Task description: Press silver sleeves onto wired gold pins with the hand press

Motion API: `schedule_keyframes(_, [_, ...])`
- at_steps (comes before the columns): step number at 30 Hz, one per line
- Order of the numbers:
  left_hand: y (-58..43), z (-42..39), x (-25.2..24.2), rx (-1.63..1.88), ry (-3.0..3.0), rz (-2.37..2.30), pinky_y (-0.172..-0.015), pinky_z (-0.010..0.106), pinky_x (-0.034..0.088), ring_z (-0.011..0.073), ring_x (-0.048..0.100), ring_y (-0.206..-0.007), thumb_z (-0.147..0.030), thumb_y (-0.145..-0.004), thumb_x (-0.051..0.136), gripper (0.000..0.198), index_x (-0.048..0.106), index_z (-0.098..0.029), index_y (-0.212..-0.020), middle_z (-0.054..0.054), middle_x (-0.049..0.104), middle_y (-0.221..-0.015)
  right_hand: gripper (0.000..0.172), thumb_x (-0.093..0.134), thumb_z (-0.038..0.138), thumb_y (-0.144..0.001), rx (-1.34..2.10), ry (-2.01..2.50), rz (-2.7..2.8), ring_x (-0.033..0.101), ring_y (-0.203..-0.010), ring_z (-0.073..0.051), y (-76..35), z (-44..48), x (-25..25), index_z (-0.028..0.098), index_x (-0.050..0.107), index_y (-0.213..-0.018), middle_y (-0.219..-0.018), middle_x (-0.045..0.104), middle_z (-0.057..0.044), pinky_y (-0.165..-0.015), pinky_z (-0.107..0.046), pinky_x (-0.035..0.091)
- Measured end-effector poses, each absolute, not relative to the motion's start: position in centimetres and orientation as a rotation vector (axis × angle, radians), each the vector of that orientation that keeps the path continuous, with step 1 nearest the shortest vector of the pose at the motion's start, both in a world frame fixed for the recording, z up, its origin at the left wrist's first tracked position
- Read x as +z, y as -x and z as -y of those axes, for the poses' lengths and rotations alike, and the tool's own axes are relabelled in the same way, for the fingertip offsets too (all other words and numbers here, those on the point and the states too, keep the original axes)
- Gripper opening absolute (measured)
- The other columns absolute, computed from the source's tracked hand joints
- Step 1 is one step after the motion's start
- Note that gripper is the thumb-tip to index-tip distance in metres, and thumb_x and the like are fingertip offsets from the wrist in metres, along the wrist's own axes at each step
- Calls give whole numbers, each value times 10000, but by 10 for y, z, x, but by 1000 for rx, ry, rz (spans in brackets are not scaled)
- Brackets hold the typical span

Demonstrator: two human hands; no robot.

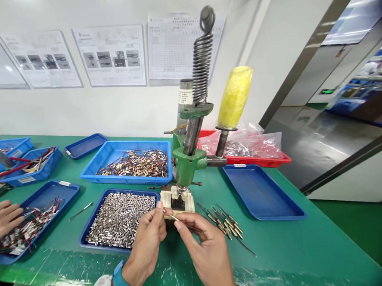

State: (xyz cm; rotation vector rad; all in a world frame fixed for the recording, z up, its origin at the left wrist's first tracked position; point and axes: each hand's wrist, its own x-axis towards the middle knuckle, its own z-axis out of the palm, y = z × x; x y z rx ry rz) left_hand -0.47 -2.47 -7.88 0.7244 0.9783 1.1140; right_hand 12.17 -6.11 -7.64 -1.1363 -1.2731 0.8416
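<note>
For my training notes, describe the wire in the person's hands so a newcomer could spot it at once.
Find the green press. In front of its base, the right hand pinches a thin wire with a metal tip. Unlike the loose wires beside it, this one is off the bench.

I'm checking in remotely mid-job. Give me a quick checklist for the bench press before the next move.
1. Hold on the thin wire: ok, the left hand and right hand both pinch it.
2. Metal tip of the wire: cannot tell, it is too small to inspect from this view.
3. Wire at the press base: not ok, it is held in front of the base, not seated in it.
4. Silver metal sleeves: ok, heaped inside their blue tray.
5. Loose wired pins: not ok, they lie on the green bench, outside any tray.
6. Co-worker's hand: ok, well apart, beside a tray of wires.
</note>
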Motion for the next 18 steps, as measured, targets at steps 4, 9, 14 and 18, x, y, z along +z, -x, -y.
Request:
schedule_keyframes(4, [3,26,-79,1106,-797,-1029,-461,245,91,86,107,-504,-670,-757,688,526,586,-159,-685,-105,186,-536,148,658,273,-890,821,1138,1263,752,-876,-203,-120,61,-79,190,750,-971,-992,780,-90,-801,-289,612])
schedule_keyframes(9, [0,30,-76,1165,-935,-1106,-468,259,113,99,140,-504,-653,-751,700,539,476,-196,-572,-87,231,-514,154,648,271,-896,747,1162,1285,749,-863,-202,-116,61,-80,194,748,-985,-975,778,-84,-789,-293,615])
schedule_keyframes(14, [-4,31,-70,1217,-1021,-1144,-486,258,204,120,212,-514,-656,-751,691,514,566,-191,-568,-66,279,-515,152,650,281,-897,714,1186,1255,746,-819,-195,-112,63,-84,189,744,-974,-955,778,-88,-760,-286,613])
schedule_keyframes(18, [-5,30,-71,1222,-991,-1136,-499,252,241,130,238,-528,-671,-730,699,505,618,-190,-598,-63,287,-519,154,647,280,-897,742,1184,1245,745,-830,-192,-112,61,-85,180,740,-967,-977,776,-96,-767,-281,609])
